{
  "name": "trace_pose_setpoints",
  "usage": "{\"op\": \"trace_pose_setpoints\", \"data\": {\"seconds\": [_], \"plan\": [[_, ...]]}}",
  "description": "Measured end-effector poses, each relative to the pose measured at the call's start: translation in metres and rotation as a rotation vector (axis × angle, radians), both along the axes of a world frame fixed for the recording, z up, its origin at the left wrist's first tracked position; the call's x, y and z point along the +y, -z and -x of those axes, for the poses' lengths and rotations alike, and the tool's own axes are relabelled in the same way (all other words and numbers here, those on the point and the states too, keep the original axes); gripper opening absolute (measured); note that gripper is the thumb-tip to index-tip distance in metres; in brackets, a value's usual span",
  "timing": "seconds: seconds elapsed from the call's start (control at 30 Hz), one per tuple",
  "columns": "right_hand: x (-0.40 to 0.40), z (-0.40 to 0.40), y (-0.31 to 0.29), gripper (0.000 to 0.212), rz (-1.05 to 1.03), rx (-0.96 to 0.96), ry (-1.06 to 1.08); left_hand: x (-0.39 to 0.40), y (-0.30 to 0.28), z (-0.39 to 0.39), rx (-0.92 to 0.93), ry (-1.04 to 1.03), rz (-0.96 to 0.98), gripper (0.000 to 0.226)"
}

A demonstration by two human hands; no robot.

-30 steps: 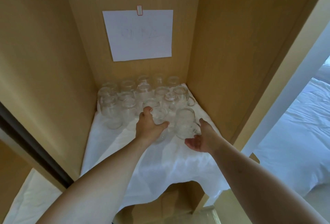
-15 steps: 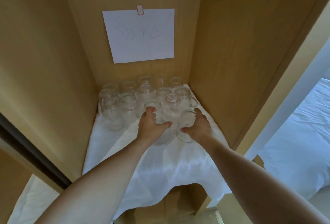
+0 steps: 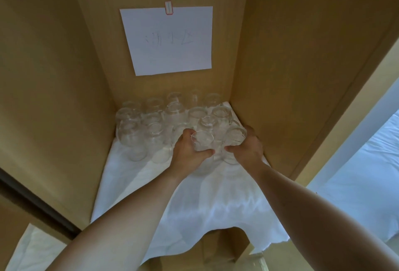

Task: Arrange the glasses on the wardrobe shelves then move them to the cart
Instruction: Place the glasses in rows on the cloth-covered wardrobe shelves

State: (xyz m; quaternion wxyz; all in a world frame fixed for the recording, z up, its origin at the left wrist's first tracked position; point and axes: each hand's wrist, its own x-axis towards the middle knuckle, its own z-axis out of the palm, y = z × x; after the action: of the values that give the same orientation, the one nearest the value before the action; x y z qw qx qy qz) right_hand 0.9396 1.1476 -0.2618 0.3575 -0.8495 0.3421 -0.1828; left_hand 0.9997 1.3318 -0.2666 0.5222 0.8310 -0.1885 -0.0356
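Both arms outstretched, left hand (image 3: pixel 190 154) and right hand (image 3: pixel 248 147) gripping.

The writing on the paper (image 3: pixel 168 40) is too faint to read; the hands (image 3: pixel 190 152) hide the front glasses' (image 3: pixel 203 143) lower parts.

Paper sheet (image 3: pixel 168 40) (taped), white cloth (image 3: pixel 205 210)

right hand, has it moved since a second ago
Yes. The right hand has gone forward and leftward, away from the wardrobe's right wall, and now grips the front right glass instead of hovering open beside it.
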Motion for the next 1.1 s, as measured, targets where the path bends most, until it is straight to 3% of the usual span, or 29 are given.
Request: {"op": "trace_pose_setpoints", "data": {"seconds": [0.4, 0.77, 0.83, 0.93, 1.1], "plan": [[-0.008, -0.036, 0.010, 0.100, 0.016, 0.009, -0.076, 0.007, 0.006, -0.014, 0.078, 0.025, 0.045, 0.079], [-0.011, -0.030, 0.007, 0.113, 0.075, 0.143, -0.127, 0.003, 0.010, -0.013, 0.073, -0.002, 0.044, 0.079], [-0.004, -0.020, 0.008, 0.105, 0.116, 0.048, -0.051, 0.003, 0.010, -0.012, 0.090, 0.003, 0.056, 0.081], [0.009, -0.005, 0.008, 0.067, 0.125, -0.147, 0.040, 0.004, 0.007, -0.009, 0.113, 0.014, 0.054, 0.085], [0.020, 0.012, 0.005, 0.036, 0.069, -0.184, 0.051, 0.009, -0.002, -0.002, 0.095, -0.027, -0.022, 0.087]]}}
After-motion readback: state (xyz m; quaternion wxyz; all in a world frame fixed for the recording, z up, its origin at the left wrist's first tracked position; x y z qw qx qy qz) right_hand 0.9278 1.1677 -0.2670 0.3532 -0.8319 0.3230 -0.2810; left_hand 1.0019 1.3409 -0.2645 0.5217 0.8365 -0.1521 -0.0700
